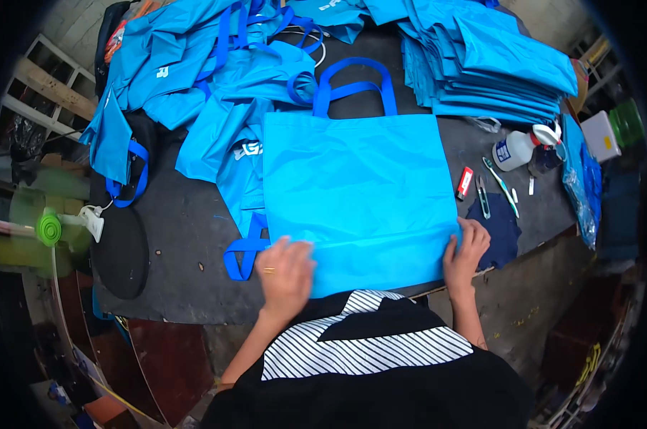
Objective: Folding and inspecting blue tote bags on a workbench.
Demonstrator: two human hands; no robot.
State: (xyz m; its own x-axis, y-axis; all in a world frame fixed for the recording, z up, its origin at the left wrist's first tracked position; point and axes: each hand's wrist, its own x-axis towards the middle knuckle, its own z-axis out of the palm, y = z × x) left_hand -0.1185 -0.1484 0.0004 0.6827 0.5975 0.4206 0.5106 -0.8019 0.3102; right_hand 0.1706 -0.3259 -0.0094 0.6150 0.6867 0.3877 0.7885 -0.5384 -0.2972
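In front of me a light-blue tote bag [359, 182] lies flat, its darker blue handle [355, 89] stretched out away from me. A crease runs across the bag near its lower end. My right hand [468, 250] is closed on the bag's right edge, near the lower corner, with thumb and fingers bent around it. Over the lower left corner is my left hand [286, 275], with a ring on one finger. Motion smears its fingertips, so its grip cannot be made out. Another blue strap [246, 257] loops beside that hand.
Loose blue bags [230, 93] heap at the far left, and a folded stack [488, 71] stands far right. On the dark table [187, 286] lie a spray bottle [515, 151], toothbrush [501, 182], thread snips [483, 196], red lighter [465, 183] and navy cloth [498, 229]. A green fan [49, 227] is left.
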